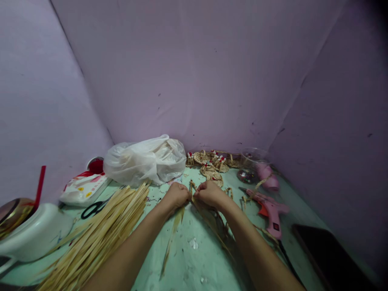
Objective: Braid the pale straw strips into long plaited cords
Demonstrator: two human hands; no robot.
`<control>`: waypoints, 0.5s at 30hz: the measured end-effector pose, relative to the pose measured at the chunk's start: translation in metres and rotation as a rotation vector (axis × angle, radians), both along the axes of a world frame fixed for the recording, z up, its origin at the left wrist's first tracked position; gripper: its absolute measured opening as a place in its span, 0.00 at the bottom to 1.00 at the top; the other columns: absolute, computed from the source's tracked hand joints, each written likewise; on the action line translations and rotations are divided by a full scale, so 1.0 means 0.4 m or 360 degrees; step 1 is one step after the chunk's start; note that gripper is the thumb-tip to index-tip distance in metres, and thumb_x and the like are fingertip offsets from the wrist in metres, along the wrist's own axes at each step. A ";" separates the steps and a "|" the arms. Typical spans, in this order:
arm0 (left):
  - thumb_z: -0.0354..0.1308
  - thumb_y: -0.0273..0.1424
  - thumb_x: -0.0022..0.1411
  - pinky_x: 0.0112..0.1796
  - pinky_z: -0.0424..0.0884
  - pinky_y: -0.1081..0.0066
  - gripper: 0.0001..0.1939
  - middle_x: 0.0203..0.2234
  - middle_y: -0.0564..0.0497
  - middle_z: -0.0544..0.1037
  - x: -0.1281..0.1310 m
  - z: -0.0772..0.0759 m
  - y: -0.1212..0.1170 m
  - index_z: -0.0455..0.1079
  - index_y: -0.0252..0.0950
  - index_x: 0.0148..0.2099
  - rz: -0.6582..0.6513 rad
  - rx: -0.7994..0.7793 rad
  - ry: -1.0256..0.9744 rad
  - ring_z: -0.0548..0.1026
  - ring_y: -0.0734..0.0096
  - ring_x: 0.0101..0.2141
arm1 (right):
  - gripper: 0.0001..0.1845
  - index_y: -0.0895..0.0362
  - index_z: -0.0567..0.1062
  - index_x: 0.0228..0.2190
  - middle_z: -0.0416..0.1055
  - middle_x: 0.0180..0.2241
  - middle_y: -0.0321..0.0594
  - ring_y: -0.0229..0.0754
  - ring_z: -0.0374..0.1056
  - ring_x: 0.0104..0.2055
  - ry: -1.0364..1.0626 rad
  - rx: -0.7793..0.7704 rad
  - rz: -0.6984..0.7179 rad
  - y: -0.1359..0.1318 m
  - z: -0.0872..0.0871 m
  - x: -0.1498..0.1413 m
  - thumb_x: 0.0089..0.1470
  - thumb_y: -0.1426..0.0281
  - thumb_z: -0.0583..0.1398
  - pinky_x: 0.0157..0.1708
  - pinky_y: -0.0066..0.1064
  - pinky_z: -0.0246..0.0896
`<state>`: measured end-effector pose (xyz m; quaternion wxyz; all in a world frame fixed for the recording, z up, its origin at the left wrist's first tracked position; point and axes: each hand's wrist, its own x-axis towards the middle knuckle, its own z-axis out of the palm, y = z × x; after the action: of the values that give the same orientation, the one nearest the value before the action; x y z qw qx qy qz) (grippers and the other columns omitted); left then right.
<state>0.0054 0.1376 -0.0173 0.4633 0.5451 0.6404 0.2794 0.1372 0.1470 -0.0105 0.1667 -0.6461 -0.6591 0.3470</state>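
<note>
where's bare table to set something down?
Between the forearms, nearer than the hands, the table is mostly bare; straw strips and clear specks intrude. Crowded: left, straw bundle, white pot, scissors; right, glue gun, black slab; back, bag, woven pieces.

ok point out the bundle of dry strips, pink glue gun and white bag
Bundle of dry strips (pixel 101 232), head view: its middle.
Pink glue gun (pixel 270 208), head view: its body.
White bag (pixel 145 163), head view: its front.

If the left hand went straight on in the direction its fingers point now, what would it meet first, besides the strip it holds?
Most likely the right hand, facing the fingertips of the left hand. Depth is unclear, so I cannot tell whether they already touch.
</note>
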 end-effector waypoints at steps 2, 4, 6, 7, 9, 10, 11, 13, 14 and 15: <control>0.51 0.22 0.36 0.15 0.43 0.77 0.04 0.05 0.59 0.55 -0.003 -0.006 0.003 0.61 0.32 0.14 -0.0046 0.0031 0.0033 0.50 0.83 0.11 | 0.05 0.61 0.71 0.17 0.59 0.13 0.35 0.32 0.55 0.17 -0.0007 -0.0030 -0.0018 0.002 0.002 -0.001 0.35 0.74 0.56 0.16 0.24 0.45; 0.51 0.23 0.36 0.14 0.43 0.77 0.04 0.05 0.59 0.54 -0.003 -0.008 0.004 0.61 0.32 0.14 -0.0077 0.0036 0.0051 0.49 0.83 0.11 | 0.04 0.61 0.71 0.16 0.58 0.13 0.35 0.33 0.54 0.17 -0.0023 -0.0082 -0.0065 0.000 0.010 -0.005 0.34 0.73 0.56 0.16 0.24 0.45; 0.51 0.22 0.36 0.14 0.42 0.77 0.06 0.05 0.59 0.53 0.000 -0.002 0.001 0.59 0.33 0.13 -0.0067 0.0014 0.0057 0.49 0.84 0.10 | 0.03 0.61 0.70 0.15 0.58 0.12 0.35 0.33 0.54 0.16 -0.0047 -0.0107 -0.0094 -0.006 0.021 -0.011 0.33 0.73 0.57 0.16 0.25 0.44; 0.50 0.22 0.36 0.14 0.42 0.77 0.07 0.04 0.59 0.53 0.003 0.004 -0.002 0.57 0.33 0.12 -0.0037 -0.0011 0.0047 0.49 0.84 0.10 | 0.03 0.61 0.70 0.14 0.57 0.12 0.35 0.33 0.54 0.16 -0.0059 -0.0103 -0.0090 -0.010 0.026 -0.015 0.32 0.73 0.57 0.16 0.25 0.44; 0.49 0.22 0.36 0.13 0.42 0.77 0.09 0.04 0.59 0.53 0.007 0.018 -0.008 0.54 0.34 0.11 0.0044 -0.0098 -0.0020 0.49 0.83 0.09 | 0.03 0.60 0.70 0.14 0.59 0.11 0.36 0.34 0.54 0.16 -0.0085 -0.0078 -0.0042 -0.020 0.036 -0.023 0.31 0.73 0.57 0.15 0.25 0.43; 0.49 0.22 0.37 0.13 0.43 0.77 0.09 0.04 0.58 0.54 0.008 0.024 -0.010 0.53 0.34 0.11 0.0081 -0.0160 -0.0071 0.50 0.83 0.08 | 0.03 0.60 0.70 0.13 0.60 0.11 0.37 0.35 0.55 0.16 -0.0101 -0.0068 -0.0008 -0.025 0.041 -0.027 0.31 0.73 0.57 0.15 0.25 0.43; 0.49 0.22 0.37 0.12 0.43 0.77 0.09 0.04 0.57 0.55 0.007 0.028 -0.011 0.53 0.34 0.11 0.0111 -0.0233 -0.0121 0.51 0.83 0.08 | 0.04 0.60 0.71 0.13 0.61 0.11 0.38 0.35 0.57 0.17 -0.0120 -0.0057 0.0020 -0.030 0.045 -0.031 0.31 0.73 0.57 0.16 0.25 0.44; 0.49 0.23 0.36 0.12 0.43 0.77 0.08 0.04 0.56 0.56 0.001 0.029 -0.008 0.55 0.33 0.11 0.0129 -0.0364 -0.0202 0.52 0.82 0.08 | 0.05 0.60 0.72 0.14 0.64 0.12 0.39 0.36 0.59 0.17 -0.0170 -0.0034 0.0060 -0.039 0.054 -0.037 0.30 0.73 0.56 0.16 0.25 0.44; 0.49 0.23 0.36 0.12 0.42 0.78 0.08 0.04 0.56 0.57 -0.003 0.027 -0.005 0.55 0.33 0.11 0.0111 -0.0414 -0.0233 0.52 0.82 0.08 | 0.05 0.60 0.73 0.14 0.64 0.12 0.40 0.36 0.59 0.18 -0.0196 -0.0015 0.0072 -0.043 0.058 -0.039 0.30 0.73 0.57 0.16 0.25 0.44; 0.49 0.24 0.36 0.12 0.42 0.78 0.07 0.05 0.56 0.57 -0.009 0.023 -0.002 0.56 0.33 0.11 0.0083 -0.0445 -0.0264 0.52 0.83 0.08 | 0.06 0.60 0.74 0.14 0.65 0.12 0.40 0.36 0.60 0.18 -0.0214 0.0007 0.0082 -0.046 0.061 -0.040 0.30 0.72 0.57 0.16 0.25 0.44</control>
<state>0.0019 0.1367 -0.0080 0.5785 0.4337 0.6464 0.2436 0.1210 0.1285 0.0140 0.1144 -0.6505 -0.6859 0.3055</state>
